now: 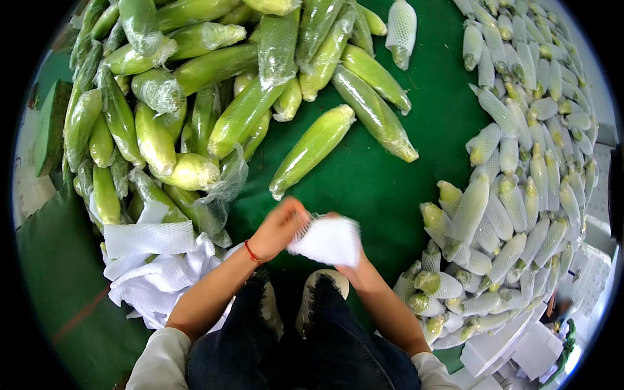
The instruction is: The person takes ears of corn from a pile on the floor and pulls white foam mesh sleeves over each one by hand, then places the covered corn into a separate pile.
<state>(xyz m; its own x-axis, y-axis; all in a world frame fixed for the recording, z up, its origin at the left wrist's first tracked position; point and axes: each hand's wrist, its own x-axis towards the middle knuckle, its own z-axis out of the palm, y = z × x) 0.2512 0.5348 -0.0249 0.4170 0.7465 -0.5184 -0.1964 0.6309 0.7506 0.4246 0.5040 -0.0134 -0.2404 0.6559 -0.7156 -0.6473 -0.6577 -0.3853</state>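
Note:
Between my hands is a white foam net sleeve (328,240), smeared by motion. My left hand (281,229), with a red cord at its wrist, pinches the sleeve's left edge. My right hand (354,268) grips the sleeve's right side and is mostly hidden behind it. Just beyond the left hand, a single green ear of corn (312,151) in clear film lies on the green surface, touched by neither hand. Two more film-wrapped ears rest farther back, one of them a long ear of corn (374,114).
Film-wrapped corn (221,65) is heaped at the left and back. Loose white foam sleeves (156,279) lie in a pile near my left forearm. To the right stands a large heap of corn in foam sleeves (513,195). One sleeved ear (401,32) lies apart at the back.

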